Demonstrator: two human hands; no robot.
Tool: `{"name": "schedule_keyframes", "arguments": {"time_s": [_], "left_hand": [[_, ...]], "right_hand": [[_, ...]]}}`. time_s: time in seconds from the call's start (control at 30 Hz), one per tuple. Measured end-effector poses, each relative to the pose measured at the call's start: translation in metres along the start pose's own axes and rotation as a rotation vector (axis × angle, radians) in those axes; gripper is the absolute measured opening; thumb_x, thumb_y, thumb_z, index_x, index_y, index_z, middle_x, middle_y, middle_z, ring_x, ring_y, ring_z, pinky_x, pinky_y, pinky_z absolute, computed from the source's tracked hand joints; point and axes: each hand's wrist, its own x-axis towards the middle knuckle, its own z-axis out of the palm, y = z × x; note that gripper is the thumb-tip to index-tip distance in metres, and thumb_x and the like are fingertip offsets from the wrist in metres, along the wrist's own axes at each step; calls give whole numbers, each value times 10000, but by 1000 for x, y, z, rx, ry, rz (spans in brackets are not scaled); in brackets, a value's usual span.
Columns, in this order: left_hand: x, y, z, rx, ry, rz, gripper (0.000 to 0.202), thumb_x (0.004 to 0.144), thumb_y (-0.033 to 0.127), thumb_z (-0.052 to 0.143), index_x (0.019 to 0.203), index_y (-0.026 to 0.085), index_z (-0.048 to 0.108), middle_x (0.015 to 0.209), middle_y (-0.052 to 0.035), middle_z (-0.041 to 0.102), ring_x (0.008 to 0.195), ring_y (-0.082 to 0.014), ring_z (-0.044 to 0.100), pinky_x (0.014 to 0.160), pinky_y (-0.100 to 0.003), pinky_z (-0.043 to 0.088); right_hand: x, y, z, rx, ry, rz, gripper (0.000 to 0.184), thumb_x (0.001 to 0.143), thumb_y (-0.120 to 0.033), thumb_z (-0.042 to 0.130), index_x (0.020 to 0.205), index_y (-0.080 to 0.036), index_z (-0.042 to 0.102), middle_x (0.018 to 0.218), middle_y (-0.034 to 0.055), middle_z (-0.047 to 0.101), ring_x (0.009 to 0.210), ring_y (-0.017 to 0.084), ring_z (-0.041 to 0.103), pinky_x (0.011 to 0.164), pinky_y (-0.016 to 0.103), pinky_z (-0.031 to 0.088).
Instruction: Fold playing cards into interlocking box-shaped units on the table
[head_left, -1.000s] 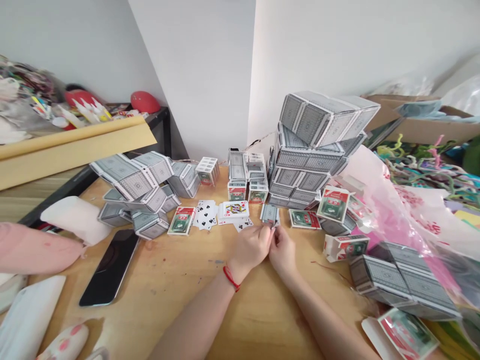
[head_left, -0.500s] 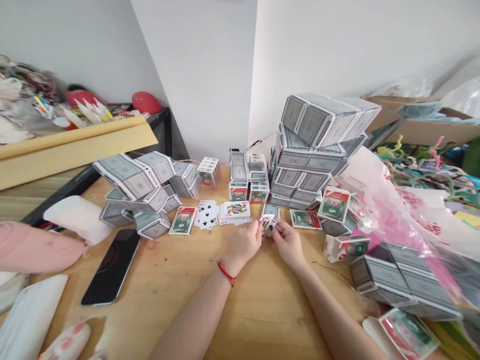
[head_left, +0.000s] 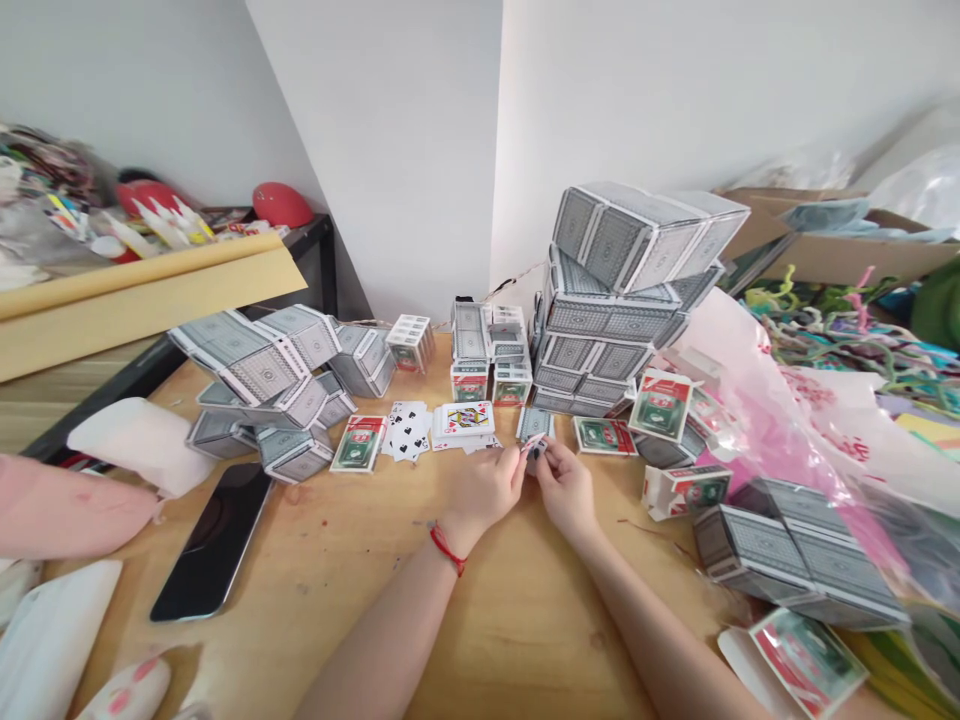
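My left hand [head_left: 491, 487], with a red string bracelet [head_left: 447, 549] on its wrist, pinches a playing card [head_left: 534, 442] from the left. The fingers of my right hand [head_left: 562, 487] are closed on the card's other side, and most of its face is hidden by them. Just beyond the fingertips, a grey-backed card [head_left: 535, 422] lies face down. To the left is a stack of face-up cards [head_left: 463, 420] with a queen on top. Beside that stack several spade cards [head_left: 409, 430] are spread next to a green and red card box [head_left: 360, 444].
Block-like piles built of grey-backed cards rise at the right [head_left: 615, 300] and left [head_left: 262, 370]. More card boxes [head_left: 664, 405] lie to the right, near pink plastic wrapping [head_left: 802, 440]. A black phone [head_left: 214, 540] rests at the left, by a white paper roll [head_left: 139, 440].
The held card has turned from showing its face to nearly edge-on between my fingers, lower down. The face-down card behind is now more exposed. The whole view has shifted slightly.
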Motion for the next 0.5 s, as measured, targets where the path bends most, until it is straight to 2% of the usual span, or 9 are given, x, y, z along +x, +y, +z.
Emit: {"name": "schedule_keyframes", "arguments": {"time_s": [0.1, 0.23, 0.33, 0.5], "left_hand": [[1, 6, -5, 8, 21, 92, 209, 862, 203, 351, 744, 161, 518, 578, -45, 573, 534, -147, 540, 499, -260, 331], [1, 13, -8, -4, 57, 190, 172, 856, 198, 377, 788, 153, 528, 595, -41, 579, 557, -144, 559, 511, -259, 351], [1, 13, -7, 9, 98, 127, 185, 854, 175, 365, 737, 156, 507, 567, -30, 569, 531, -133, 552, 501, -252, 355], [0, 6, -2, 21, 104, -12, 153, 856, 180, 363, 792, 159, 500, 545, -14, 567, 497, -126, 539, 460, -237, 334]], "right_hand": [[-6, 1, 2, -76, 78, -6, 328, 750, -337, 515, 1023, -172, 596, 763, 82, 679, 722, 223, 620, 660, 321, 488], [-11, 0, 3, -142, 114, -5, 344, 734, -311, 519, 1039, -170, 589, 826, 87, 683, 730, 216, 626, 666, 316, 488], [-7, 0, 0, -139, 89, -9, 357, 758, -352, 492, 1039, -153, 586, 788, 76, 680, 672, 193, 622, 638, 297, 492], [1, 1, -5, -82, -5, -15, 397, 788, -419, 462, 1039, -136, 582, 726, 65, 665, 656, 187, 615, 602, 280, 495]]}}
